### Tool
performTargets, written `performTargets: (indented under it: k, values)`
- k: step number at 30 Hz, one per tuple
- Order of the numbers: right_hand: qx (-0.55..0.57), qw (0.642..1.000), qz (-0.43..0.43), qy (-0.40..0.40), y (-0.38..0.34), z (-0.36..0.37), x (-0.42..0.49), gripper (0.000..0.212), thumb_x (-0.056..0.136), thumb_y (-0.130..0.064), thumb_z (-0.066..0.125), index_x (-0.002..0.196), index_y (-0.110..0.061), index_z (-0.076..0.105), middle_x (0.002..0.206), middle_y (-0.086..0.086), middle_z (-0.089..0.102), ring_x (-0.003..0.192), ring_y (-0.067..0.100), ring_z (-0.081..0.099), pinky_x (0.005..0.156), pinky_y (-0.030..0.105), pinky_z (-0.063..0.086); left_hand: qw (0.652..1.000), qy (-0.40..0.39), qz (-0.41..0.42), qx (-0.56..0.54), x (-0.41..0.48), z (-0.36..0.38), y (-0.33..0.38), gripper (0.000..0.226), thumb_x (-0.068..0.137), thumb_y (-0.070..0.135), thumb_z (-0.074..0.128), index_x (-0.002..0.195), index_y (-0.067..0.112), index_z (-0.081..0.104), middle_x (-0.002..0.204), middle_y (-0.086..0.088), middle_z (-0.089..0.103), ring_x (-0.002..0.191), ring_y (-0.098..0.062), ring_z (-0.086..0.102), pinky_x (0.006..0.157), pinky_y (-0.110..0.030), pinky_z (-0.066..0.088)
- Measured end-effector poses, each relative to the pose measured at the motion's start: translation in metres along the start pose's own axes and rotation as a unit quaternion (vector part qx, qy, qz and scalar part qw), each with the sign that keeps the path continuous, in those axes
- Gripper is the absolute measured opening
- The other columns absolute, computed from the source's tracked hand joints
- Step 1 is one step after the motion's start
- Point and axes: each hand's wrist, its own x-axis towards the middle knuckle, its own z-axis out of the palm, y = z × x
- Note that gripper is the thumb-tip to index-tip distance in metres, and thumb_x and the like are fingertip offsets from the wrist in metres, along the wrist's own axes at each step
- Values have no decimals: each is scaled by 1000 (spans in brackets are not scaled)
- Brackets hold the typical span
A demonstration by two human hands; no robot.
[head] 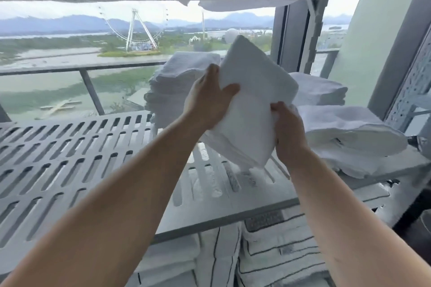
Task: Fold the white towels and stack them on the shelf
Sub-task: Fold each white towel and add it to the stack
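The left hand and right hand grip one folded towel over the gray shelf, three towel piles at its back right corner, by a window.

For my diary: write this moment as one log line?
left hand: grips folded towel | right hand: grips towel | towel: tilted above shelf, near towel stack

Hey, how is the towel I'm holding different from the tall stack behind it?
The held towel is one folded piece; the stack is many layers. The held towel is tilted, gripped by the left hand and right hand; the stack lies flat on the shelf, untouched. Both are white and folded.
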Motion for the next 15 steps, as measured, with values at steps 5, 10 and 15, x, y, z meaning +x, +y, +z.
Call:
performTargets:
  k: [5,10,15]
  values:
    - [-94,991,-91,-24,-4,-12,33,36,73,-32,59,108,-24,54,90,-9,64,79,5,60,64,27,43,997,66,-20,-18,19,34,10,35,89,44,64,98,21,40,90,4,52,81,-25,48,66,-35,30]
    - [-212,962,-168,35,-8,-11,71,45,85,-29,58,129,-23,47,98,-11,62,93,22,57,78,33,41,998,52,-23,-9,51,61,0,39,87,47,66,97,18,42,94,1,54,84,-24,49,70,-38,36]
    - [-267,939,-200,86,-28,-10,108,44,86,-24,60,128,-15,48,114,5,63,99,24,56,79,28,35,997,8,-19,-72,91,88,-1,41,86,48,68,98,17,44,101,-6,61,87,-26,53,71,-36,35]
